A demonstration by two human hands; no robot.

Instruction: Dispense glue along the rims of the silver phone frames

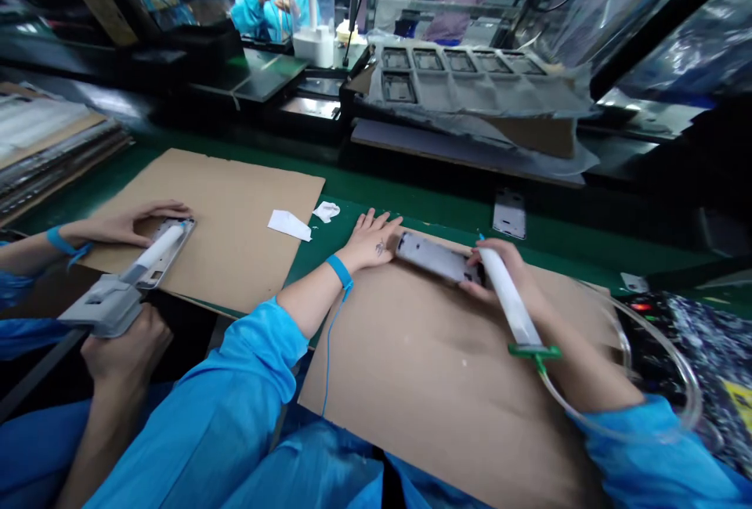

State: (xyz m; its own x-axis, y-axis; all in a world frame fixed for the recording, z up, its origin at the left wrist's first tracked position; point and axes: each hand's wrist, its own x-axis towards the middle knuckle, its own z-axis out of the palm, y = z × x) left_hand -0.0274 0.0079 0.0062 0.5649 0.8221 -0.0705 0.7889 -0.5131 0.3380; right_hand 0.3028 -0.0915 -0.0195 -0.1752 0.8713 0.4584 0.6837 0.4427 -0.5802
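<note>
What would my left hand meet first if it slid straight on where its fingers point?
Probably the dark ledge past the green table; nothing nearer lies before the left hand. Depth is unclear.

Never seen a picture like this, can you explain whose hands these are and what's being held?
This is one view from a camera worn on a person's head, looking down at their own bare hands. They work on a cardboard sheet on a green bench. The left hand lies flat, touching a flat grey part. The right hand holds a white tube like a big syringe, tip at that part, with a clear hose trailing from its back. The hands at far left belong to a co-worker, who holds a grey tool over a similar part.
</note>
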